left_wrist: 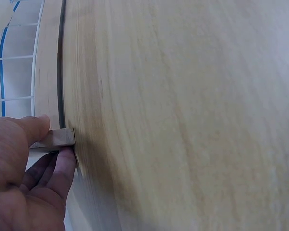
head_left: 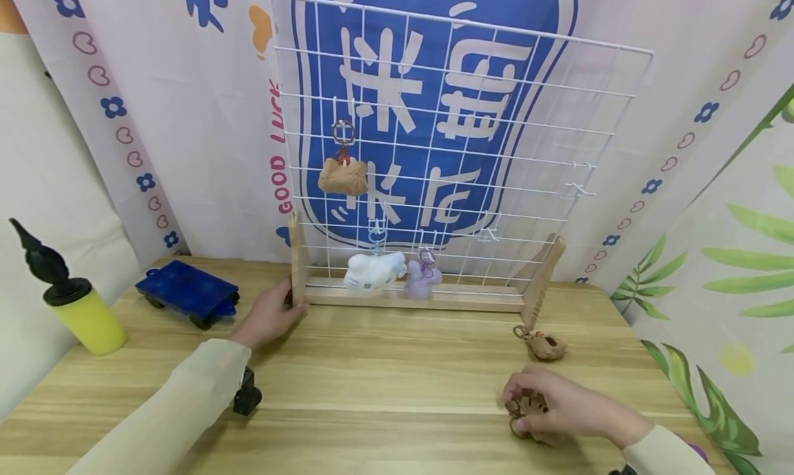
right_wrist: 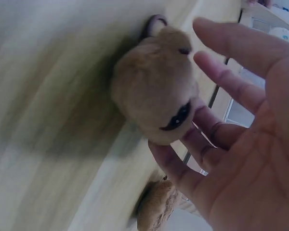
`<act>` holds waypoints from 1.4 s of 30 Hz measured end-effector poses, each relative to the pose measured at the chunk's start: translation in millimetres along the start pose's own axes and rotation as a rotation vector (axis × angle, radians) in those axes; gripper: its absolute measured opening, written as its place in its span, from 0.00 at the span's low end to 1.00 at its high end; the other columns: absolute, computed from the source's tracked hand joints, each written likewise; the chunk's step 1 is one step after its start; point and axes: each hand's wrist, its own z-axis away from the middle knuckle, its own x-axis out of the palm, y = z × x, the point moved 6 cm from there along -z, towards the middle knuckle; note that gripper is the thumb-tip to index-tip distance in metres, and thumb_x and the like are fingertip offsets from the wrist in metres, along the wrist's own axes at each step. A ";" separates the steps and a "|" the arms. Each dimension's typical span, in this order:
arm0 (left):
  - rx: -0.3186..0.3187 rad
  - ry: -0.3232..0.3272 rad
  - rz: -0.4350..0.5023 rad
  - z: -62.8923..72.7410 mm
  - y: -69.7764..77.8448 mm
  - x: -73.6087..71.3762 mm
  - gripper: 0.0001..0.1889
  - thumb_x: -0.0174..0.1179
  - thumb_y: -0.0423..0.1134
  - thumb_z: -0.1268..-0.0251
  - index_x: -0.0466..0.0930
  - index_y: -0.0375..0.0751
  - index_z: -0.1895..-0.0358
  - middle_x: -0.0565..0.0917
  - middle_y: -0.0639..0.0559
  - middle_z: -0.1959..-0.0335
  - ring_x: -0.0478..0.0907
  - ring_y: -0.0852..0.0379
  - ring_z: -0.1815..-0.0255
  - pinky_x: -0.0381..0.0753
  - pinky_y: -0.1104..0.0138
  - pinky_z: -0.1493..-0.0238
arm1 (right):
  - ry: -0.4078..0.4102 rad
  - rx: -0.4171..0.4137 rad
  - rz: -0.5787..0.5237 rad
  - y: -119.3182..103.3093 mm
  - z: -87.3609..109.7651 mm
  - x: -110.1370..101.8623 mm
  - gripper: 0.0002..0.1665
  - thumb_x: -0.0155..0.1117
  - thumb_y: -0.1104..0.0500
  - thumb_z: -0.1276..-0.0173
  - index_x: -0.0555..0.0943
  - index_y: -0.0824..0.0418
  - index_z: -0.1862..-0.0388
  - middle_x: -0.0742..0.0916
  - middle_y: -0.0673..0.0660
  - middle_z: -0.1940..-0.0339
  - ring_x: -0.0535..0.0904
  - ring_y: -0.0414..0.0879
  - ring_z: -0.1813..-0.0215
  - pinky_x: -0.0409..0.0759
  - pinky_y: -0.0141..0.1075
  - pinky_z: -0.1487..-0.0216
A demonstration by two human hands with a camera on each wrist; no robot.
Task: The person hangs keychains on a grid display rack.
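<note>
My left hand [head_left: 268, 316] grips the left wooden upright of a stand that holds a white wire grid [head_left: 462, 120]. In the left wrist view, thumb and fingers pinch the wooden end piece [left_wrist: 58, 138] from both sides. On the right, my right hand [head_left: 561, 402] is over a brown plush keychain [right_wrist: 151, 89] with a metal ring, on the table. Its lower fingertips touch the plush's side, while the thumb and forefinger stand apart from it in the right wrist view. Another brown plush keychain [head_left: 546, 345] lies just beyond, near the stand's right upright.
On the grid hang a tan plush keychain [head_left: 344, 176], a white one [head_left: 372, 271] and a purple one [head_left: 423, 279]. White hooks [head_left: 577, 189] sit on the grid's right. A blue toy cart [head_left: 189, 289] and a yellow pump [head_left: 89, 320] stand at the left.
</note>
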 end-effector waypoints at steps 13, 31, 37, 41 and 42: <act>0.024 0.010 -0.012 -2.8 -0.8 0.8 0.30 0.61 0.33 0.24 0.62 0.21 0.26 0.80 0.22 0.39 0.81 0.29 0.38 0.83 0.39 0.39 | -0.042 0.108 0.065 8.8 10.3 10.2 0.23 0.79 0.55 0.37 0.80 0.47 0.45 0.77 0.48 0.50 0.67 0.31 0.53 0.71 0.28 0.57; 0.039 0.021 -0.010 0.4 2.1 -1.7 0.30 0.60 0.33 0.24 0.62 0.19 0.27 0.81 0.22 0.42 0.83 0.30 0.42 0.85 0.41 0.43 | -0.067 0.103 0.029 5.9 7.8 17.1 0.16 0.73 0.56 0.29 0.75 0.52 0.49 0.74 0.47 0.62 0.67 0.28 0.67 0.72 0.26 0.68; 0.036 0.024 -0.009 2.6 2.8 -2.1 0.30 0.60 0.33 0.24 0.62 0.19 0.27 0.81 0.22 0.41 0.83 0.30 0.42 0.85 0.40 0.43 | -0.055 0.099 0.025 9.8 8.6 19.8 0.13 0.71 0.55 0.27 0.75 0.52 0.52 0.74 0.45 0.65 0.66 0.28 0.67 0.70 0.26 0.69; 0.036 0.024 -0.008 3.0 3.0 -1.8 0.29 0.60 0.33 0.24 0.63 0.19 0.27 0.82 0.23 0.42 0.83 0.31 0.42 0.85 0.41 0.43 | -0.061 0.087 -0.068 13.4 9.2 22.1 0.13 0.70 0.57 0.27 0.74 0.56 0.54 0.74 0.47 0.65 0.66 0.27 0.65 0.70 0.26 0.68; 0.042 0.023 -0.012 2.9 3.3 -1.3 0.29 0.60 0.32 0.24 0.63 0.19 0.28 0.82 0.23 0.42 0.83 0.31 0.43 0.85 0.41 0.44 | -0.060 0.093 -0.091 14.6 9.7 22.6 0.13 0.70 0.57 0.27 0.73 0.57 0.55 0.74 0.47 0.64 0.66 0.28 0.65 0.70 0.26 0.68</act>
